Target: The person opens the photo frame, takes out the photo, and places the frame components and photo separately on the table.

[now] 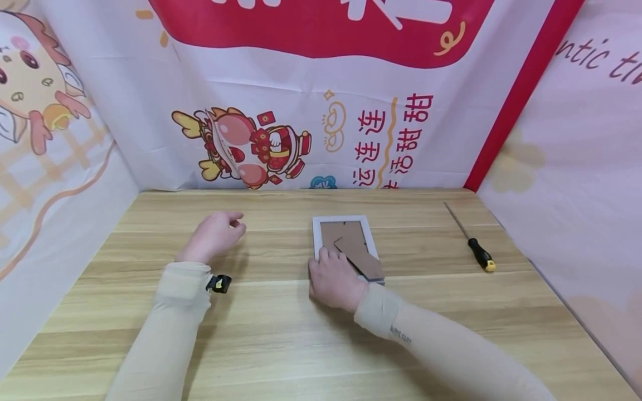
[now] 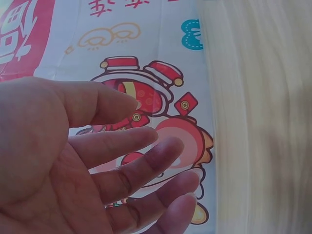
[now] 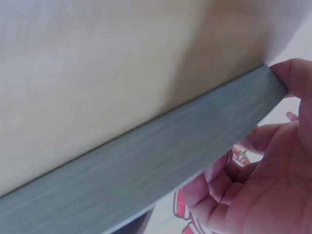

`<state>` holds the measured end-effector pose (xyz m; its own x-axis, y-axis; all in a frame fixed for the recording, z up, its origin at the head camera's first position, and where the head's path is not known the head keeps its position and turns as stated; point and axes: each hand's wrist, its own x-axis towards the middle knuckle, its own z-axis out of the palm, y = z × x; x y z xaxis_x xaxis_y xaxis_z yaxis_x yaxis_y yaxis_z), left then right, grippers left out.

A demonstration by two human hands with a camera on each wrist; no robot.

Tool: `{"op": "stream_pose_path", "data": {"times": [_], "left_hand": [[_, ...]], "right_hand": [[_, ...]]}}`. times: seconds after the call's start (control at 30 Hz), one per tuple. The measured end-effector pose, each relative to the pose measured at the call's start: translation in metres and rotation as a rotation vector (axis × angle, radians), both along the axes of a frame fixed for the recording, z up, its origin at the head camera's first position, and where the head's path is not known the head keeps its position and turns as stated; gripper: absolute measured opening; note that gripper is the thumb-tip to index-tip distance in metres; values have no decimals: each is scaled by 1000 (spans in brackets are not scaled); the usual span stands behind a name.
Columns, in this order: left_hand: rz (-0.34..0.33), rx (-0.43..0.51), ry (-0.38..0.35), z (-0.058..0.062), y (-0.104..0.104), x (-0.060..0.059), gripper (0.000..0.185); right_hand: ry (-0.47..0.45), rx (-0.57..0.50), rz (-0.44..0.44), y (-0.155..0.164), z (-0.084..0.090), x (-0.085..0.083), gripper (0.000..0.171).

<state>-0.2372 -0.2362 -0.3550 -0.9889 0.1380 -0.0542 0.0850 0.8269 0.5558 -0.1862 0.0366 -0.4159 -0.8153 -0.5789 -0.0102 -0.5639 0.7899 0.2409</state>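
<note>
White-edged picture frame (image 1: 344, 223) lies face down mid-tabletop (image 1: 281, 334), its brown card backing and stand flap showing — the near corner is hidden under the right hand (image 1: 335, 284), whose grip curls round that edge. Left hand (image 1: 214, 235) hovers apart, relaxed, holding nothing. Yellow-and-black screwdriver (image 1: 471, 240) lies far right.

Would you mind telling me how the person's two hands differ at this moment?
The right hand grips the near edge of the white picture frame, which lies back side up; the left hand holds nothing. The right hand's fingers curl round the frame's edge, while the left hand's fingers are loosely bent and apart. The right hand is near the table's middle, the left off to the side. Both wear beige sleeves.
</note>
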Motion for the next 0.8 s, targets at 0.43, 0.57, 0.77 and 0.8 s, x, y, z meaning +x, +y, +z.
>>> {"op": "stream_pose_path", "data": {"times": [0.43,0.57,0.77,0.8], "left_hand": [[-150,-63,-12,-18,25,-2,52],[-227,-92,7,-25,36,-1,52],[-267,-84,-10,-29,53,5,51],[-267,-76,-16,-29,56,6,51]], "right_hand": [[-205,-85,-58,3,9,-25,64],[-275,-152,-63,12,16,-27,70],[-268,-284,-42,52,37,-35,64],[-259,-305,-39,62,40,-37,62]]}}
